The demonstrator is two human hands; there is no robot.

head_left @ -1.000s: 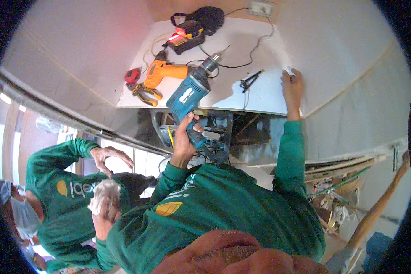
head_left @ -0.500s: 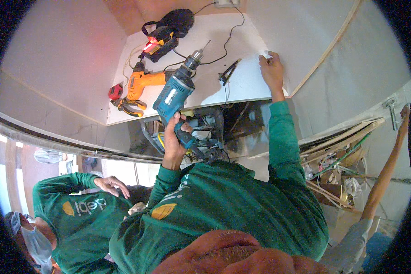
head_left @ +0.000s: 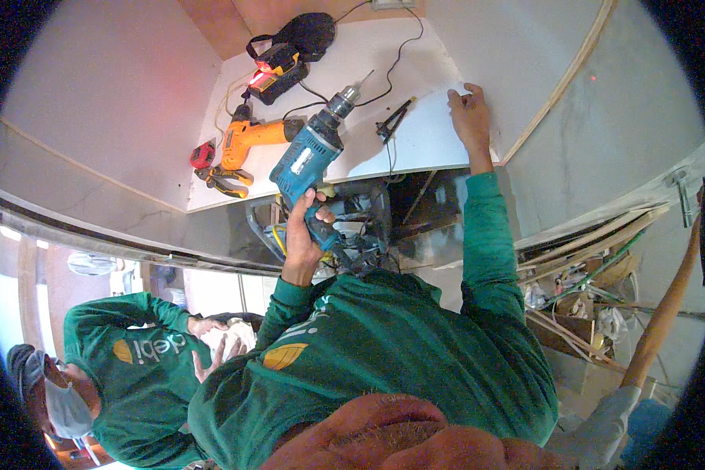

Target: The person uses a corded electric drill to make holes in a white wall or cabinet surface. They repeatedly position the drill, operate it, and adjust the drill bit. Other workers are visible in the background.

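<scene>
My left hand [head_left: 304,239] is wrapped round the handle of a teal power drill [head_left: 309,153]. Its chuck and thin bit point up and to the right, over a white panel [head_left: 360,55]. My right hand [head_left: 470,117] is at the panel's right edge, fingers curled in; whatever they may hold is too small to make out. Between the drill and my right hand lies a small black tool [head_left: 394,121] with two long arms. An orange cordless drill [head_left: 251,142] lies left of the teal one, beside orange-and-black pliers [head_left: 225,182] and a red tape measure [head_left: 203,154].
A black-and-yellow device with a red light [head_left: 278,74] and a black pouch [head_left: 309,37] sit at the back. A dark opening [head_left: 423,204] lies below the panel. A co-worker [head_left: 145,360] at left holds white material. Another person's arm [head_left: 670,305] reaches in at right, near wood strips [head_left: 595,239].
The teal drill has shifted slightly to the right in the picture, along with the panel and tools. The co-worker's hands have come together around white material. My right hand stays at the panel's edge.
</scene>
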